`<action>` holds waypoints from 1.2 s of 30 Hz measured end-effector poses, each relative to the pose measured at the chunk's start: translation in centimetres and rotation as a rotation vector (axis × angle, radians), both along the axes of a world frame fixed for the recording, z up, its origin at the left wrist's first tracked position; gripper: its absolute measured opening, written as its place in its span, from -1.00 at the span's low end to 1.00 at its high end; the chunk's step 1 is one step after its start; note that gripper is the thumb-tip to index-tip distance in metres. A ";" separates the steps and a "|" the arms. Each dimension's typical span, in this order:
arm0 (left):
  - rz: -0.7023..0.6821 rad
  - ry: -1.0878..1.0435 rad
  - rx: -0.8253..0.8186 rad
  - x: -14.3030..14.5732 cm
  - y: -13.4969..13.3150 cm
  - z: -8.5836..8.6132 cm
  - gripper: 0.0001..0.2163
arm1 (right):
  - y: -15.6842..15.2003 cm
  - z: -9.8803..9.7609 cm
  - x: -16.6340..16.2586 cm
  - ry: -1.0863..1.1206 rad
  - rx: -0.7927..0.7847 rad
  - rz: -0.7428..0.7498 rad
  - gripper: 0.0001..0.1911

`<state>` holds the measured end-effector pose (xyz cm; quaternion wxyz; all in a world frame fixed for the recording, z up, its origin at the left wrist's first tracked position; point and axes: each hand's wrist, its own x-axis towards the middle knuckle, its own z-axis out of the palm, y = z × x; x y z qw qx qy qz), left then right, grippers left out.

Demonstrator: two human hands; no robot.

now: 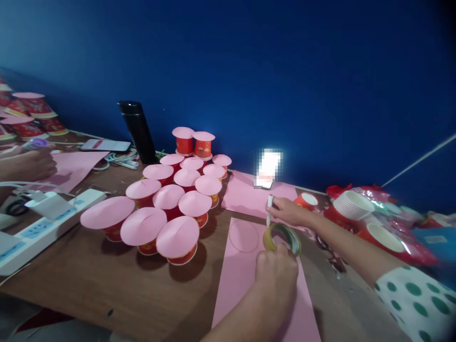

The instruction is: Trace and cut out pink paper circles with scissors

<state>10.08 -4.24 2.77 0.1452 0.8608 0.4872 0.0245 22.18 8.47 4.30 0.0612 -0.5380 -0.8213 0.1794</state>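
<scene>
My left hand (276, 275) grips a roll of tape (270, 239) and holds it down on a sheet of pink paper (235, 289). On that sheet, left of the roll, a drawn circle (244, 236) shows. My right hand (290, 210) is closed around a white pen (270, 211), held upright with its lower end at the far edge of the roll. Whether the tip touches the paper I cannot tell. Behind my hands lies another pink sheet (242, 190).
Several red paper cups topped with pink paper discs (178, 237) crowd the left. A black bottle (137, 133), phone (269, 168) and power strip (53, 228) are around them. Stacked cups (352, 209) stand right. At far left, another person's hand (32, 164) holds something purple.
</scene>
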 end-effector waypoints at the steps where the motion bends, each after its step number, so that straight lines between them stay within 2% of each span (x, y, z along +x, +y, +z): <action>1: -0.001 0.007 -0.009 0.0 0.0 0.0 -0.75 | -0.1 -0.1 0.4 0.034 -0.007 -0.013 -0.74; 7: 0.002 0.022 -0.003 0.1 0.1 0.0 -0.78 | -1.1 -0.7 2.4 0.176 -0.045 -0.131 -0.74; 11: 0.029 0.023 0.022 0.2 0.3 -0.4 -0.74 | -2.0 -1.2 3.7 0.267 -0.047 -0.216 -0.73; 16: 0.049 0.062 0.079 0.6 0.4 -1.1 -0.75 | -3.6 -1.5 5.0 0.282 0.052 -0.239 -0.72; 21: 0.064 0.069 0.107 0.5 0.3 -0.8 -0.76 | -5.4 -2.3 5.9 0.347 0.184 -0.280 -0.73; 32: 0.021 0.106 0.167 0.1 0.3 -0.9 -0.76 | -9.6 -4.0 7.6 0.556 0.208 -0.441 -0.72; 36: 0.026 0.118 0.142 0.2 0.3 -0.3 -0.77 | -11.1 -4.5 7.6 0.603 0.222 -0.484 -0.69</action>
